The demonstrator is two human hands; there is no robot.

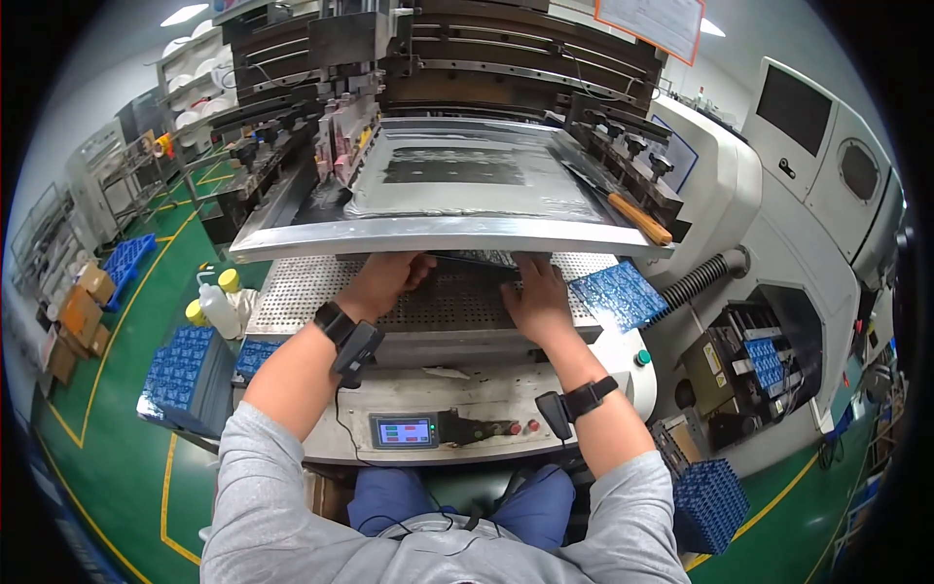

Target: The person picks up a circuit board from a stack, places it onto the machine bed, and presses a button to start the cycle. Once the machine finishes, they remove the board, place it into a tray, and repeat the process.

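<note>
Head view: framed screen (pixel 457 235) above perforated table (pixel 292 294); blue panel (pixel 618 295) at table's right edge; thin sheet (pixel 491 258), mostly hidden, under screen's front edge, between right hand (pixel 540 297), thumb apart, and left hand (pixel 391 278), curled; can't tell if pinching.

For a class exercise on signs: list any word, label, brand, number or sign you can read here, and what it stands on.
Control screen: text too small to read.
Orange-framed sheet, top: print too blurred to read.
Yellow labels, lower right: too small to read.
No text is clear enough to quote.
</note>
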